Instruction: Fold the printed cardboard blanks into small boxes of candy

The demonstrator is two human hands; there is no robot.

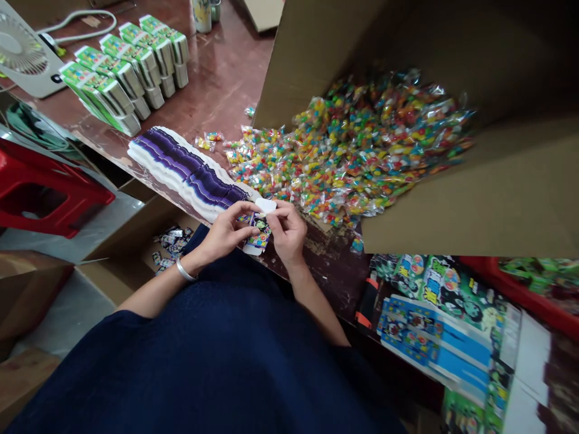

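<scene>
I hold one small printed carton (259,241) between my two hands, at the table's (221,78) near edge, its one white flap (266,205) upright. My left hand (228,231) pinches one side, thumb over the front; my right hand (289,232), fingers curled nearly closed, grips the other. One row of purple cartons (190,172) lies beside them. One large cardboard box (452,211) spills candy packets (335,150), too many to count.
</scene>
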